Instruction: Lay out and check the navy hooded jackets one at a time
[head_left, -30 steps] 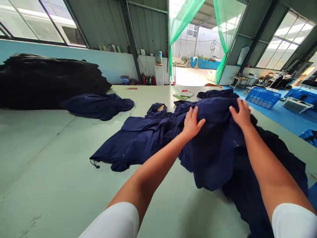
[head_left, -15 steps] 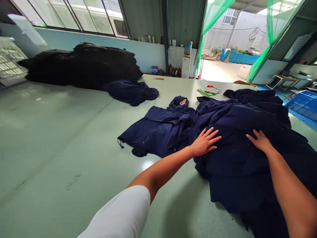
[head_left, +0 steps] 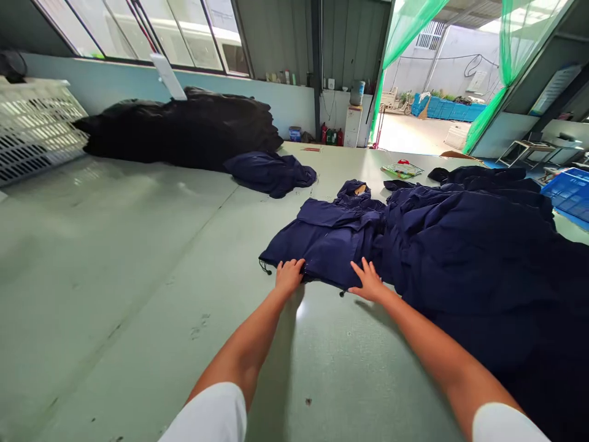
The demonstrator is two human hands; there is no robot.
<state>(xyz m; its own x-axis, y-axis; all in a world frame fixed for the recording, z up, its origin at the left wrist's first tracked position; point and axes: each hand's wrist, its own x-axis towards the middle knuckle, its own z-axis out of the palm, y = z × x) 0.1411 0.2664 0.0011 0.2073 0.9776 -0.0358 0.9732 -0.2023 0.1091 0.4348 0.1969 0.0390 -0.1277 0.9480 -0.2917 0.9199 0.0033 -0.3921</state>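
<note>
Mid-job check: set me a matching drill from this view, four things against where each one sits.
Things
1. navy jacket
2. black fabric pile
3. white crate
4. blue crate

Places
A. far right edge of the view, beyond the table
B. spread flat mid-table, near hem touched by the left hand and the right hand
C. far left edge of the view
D. back of the table, below the windows

Pairs: 1-B, 2-D, 3-C, 4-A
</note>
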